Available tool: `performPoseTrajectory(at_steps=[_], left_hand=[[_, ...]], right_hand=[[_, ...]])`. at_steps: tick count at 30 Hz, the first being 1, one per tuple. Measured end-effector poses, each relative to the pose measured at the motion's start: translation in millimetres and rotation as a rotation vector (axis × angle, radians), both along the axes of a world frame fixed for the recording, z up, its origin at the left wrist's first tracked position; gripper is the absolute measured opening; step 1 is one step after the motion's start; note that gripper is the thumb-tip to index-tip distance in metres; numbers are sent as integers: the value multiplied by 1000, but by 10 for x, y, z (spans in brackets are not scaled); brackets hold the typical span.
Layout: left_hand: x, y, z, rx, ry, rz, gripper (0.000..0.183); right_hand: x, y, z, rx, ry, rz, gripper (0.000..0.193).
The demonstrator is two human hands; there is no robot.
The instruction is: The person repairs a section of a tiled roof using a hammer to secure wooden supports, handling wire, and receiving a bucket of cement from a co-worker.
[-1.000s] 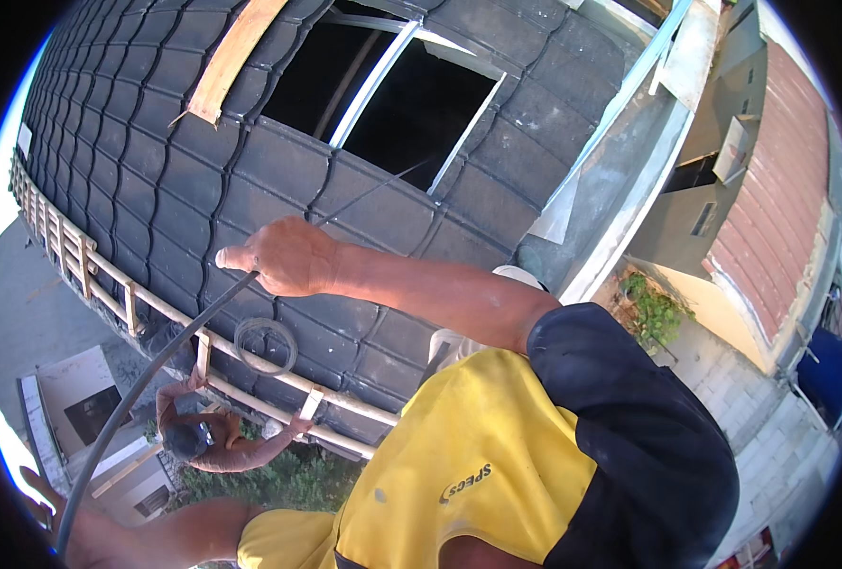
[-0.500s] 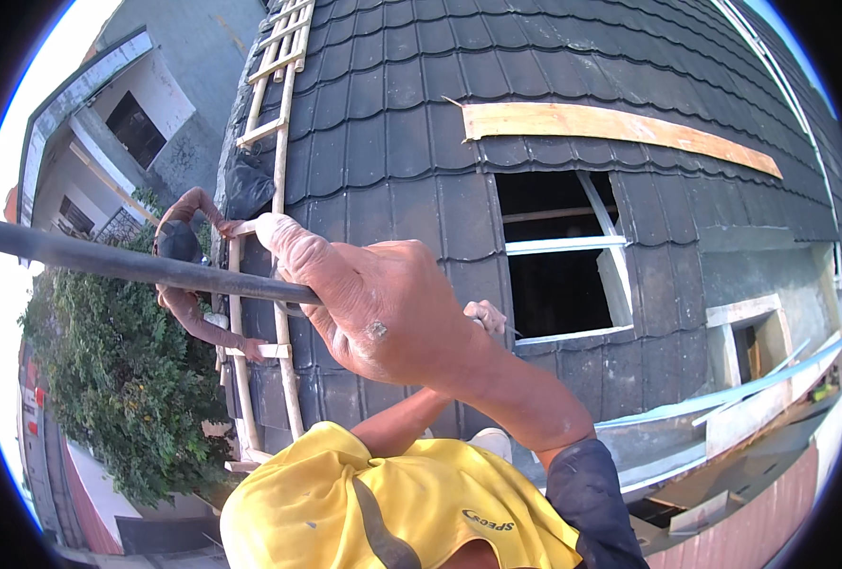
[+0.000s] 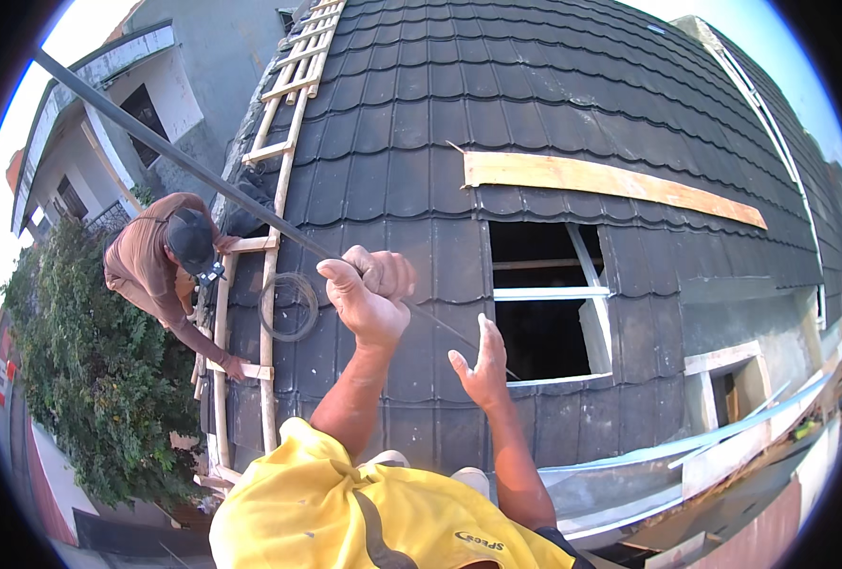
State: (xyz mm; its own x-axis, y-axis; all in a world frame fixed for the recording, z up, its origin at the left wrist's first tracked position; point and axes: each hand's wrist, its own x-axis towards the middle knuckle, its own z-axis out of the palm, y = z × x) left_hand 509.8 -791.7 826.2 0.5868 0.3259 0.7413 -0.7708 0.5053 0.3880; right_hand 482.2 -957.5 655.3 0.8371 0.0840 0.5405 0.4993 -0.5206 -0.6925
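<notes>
A long dark cable [image 3: 184, 161], drawn straight, slants from the upper left down past both hands towards the roof opening. My left hand [image 3: 369, 294] is closed around it, thumb outward, in front of the tiled roof. Lower and to the right, my right hand [image 3: 485, 365] is open, thumb and fingers apart, beside the cable with nothing gripped. Beyond the right hand, the cable's far end shows only as a thin line near the opening's lower edge. A loose dark coil [image 3: 290, 332] lies by the ladder, left of my left hand.
A wooden ladder [image 3: 267, 351] runs up the roof's left edge. Left of it, a co-worker [image 3: 160, 256] in a dark cap touches its rungs. Dark tiles [image 3: 407, 247] surround a framed opening [image 3: 544, 327]. A plank [image 3: 620, 186] lies above it. A leafy tree [image 3: 79, 370] stands far left.
My right hand has let go of the cable and moved right. My left hand has come left with the cable in it. The co-worker's head has lifted, and the coil now shows.
</notes>
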Motion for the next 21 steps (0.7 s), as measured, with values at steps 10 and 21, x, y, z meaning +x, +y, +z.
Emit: performPoseTrajectory(at_steps=[10, 21], left_hand=[[-320, -118, 495, 292, -112, -248, 65], [-473, -35, 772, 256, -43, -287, 70]], right_hand=[[216, -169, -476, -44, 236, -138, 20], [187, -160, -218, -37, 227, -202, 21]])
